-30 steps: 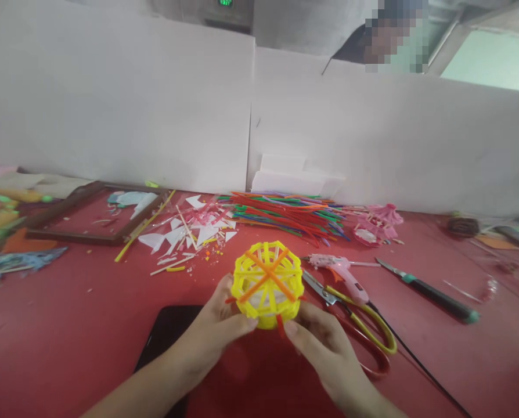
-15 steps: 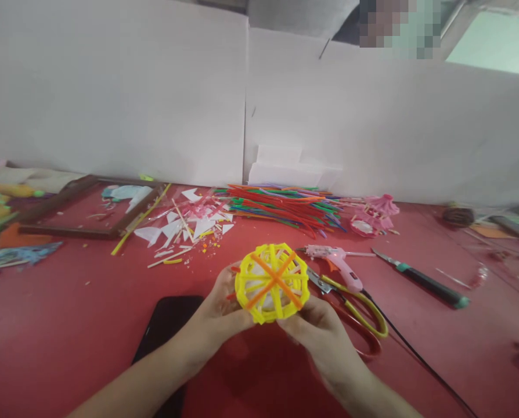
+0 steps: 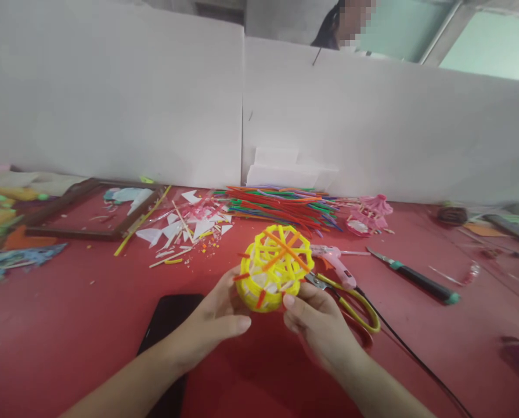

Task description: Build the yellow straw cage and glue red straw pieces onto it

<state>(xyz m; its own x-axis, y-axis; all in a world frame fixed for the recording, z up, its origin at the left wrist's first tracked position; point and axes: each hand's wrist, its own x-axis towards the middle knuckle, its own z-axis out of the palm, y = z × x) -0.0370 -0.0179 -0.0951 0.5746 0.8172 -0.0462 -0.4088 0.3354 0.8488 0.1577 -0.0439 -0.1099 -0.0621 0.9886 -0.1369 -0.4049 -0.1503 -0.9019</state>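
A round yellow craft model point(image 3: 266, 284), seemingly made of pipe cleaners, is held above the red table. Its spoked wheel-like top has crossed orange strips, and short red pieces stick out around the side. My left hand point(image 3: 220, 319) supports it from the left, fingers partly hidden behind it and thumb lifted off its surface. On the right, my right hand point(image 3: 314, 316) grips the lower edge between thumb and fingers. Just beyond that hand lie scissors point(image 3: 364, 307) with yellow and red handles, and a pink glue gun point(image 3: 338, 264).
A black phone point(image 3: 168, 319) lies under my left forearm. Behind are colourful pipe cleaners point(image 3: 281, 206), paper scraps point(image 3: 170, 232), a brown frame point(image 3: 74, 234) and a pink craft piece point(image 3: 370, 215). A dark-handled knife point(image 3: 420, 281) rests at right; the glue gun's cord runs forward.
The model has tipped, its top leaning away to the upper right so its side and red pieces now show. My left thumb has come off it; the view has shifted slightly.
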